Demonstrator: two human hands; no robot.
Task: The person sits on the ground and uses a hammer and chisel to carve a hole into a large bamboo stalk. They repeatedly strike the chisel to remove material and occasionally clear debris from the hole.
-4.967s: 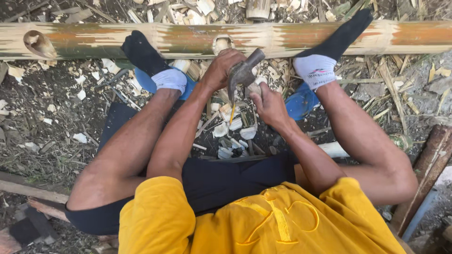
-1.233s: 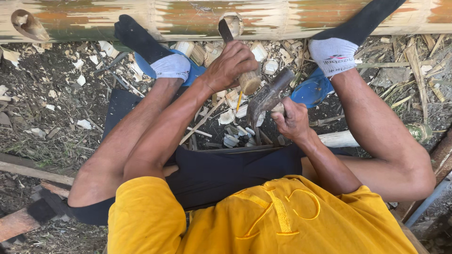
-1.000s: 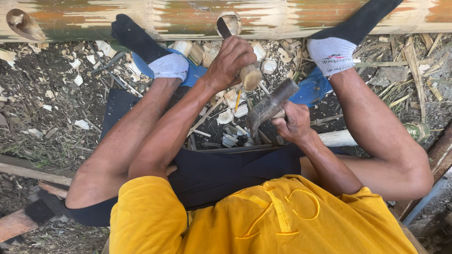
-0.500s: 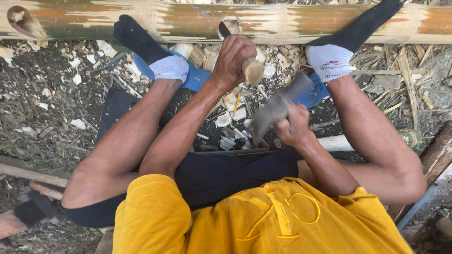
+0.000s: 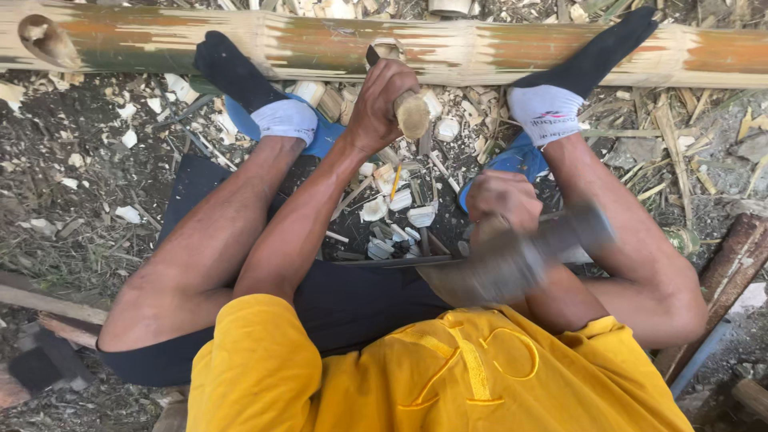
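Note:
A long bamboo pole [image 5: 480, 52], green and tan, lies across the top of the view, and my two socked feet rest against it. My left hand [image 5: 376, 100] grips the round wooden handle of a chisel [image 5: 412, 116], whose tip sits in a notch cut into the pole. My right hand [image 5: 500, 200] is closed on the handle of a heavy broad blade [image 5: 512, 268]. The blade is blurred by motion and is low, close to my lap and well back from the chisel.
Pale bamboo chips [image 5: 400, 208] litter the ground between my legs. Blue sandals [image 5: 324, 136] lie under my ankles. A rusty pipe [image 5: 732, 264] slants at the right and a wooden plank [image 5: 48, 300] lies at the lower left. Dirt and debris surround me.
My right hand has swung the blade back from beside the chisel handle toward my lap. The left hand keeps the chisel against the pole.

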